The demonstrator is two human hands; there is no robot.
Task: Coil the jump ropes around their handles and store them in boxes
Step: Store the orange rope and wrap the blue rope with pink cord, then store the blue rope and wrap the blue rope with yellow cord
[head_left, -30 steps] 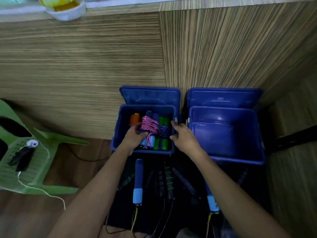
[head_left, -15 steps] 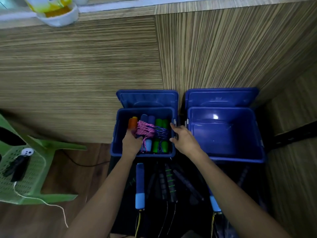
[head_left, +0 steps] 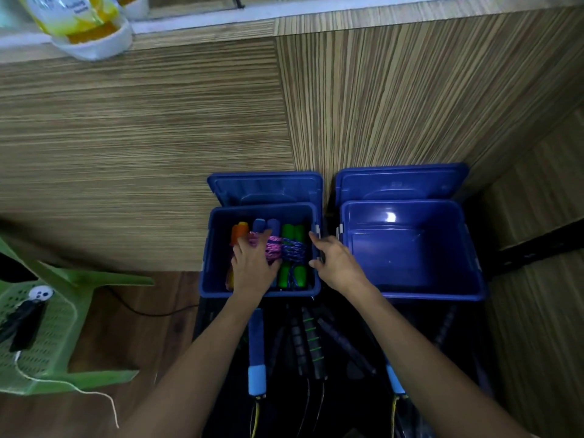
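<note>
While under left hand (head_left: 252,267), pink-roped bundle (head_left: 272,248) boxed

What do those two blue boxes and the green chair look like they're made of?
The right box looks like glossy moulded plastic: a bright glare spot shows on its inner wall. The left box matches it in colour and shape, so probably the same. The green chair seems matte moulded plastic, with a perforated seat and smooth, one-piece legs.

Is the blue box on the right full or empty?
Empty. The right box shows only its bare blue floor, with its lid tipped back open. The left box holds the coiled jump ropes.
</note>
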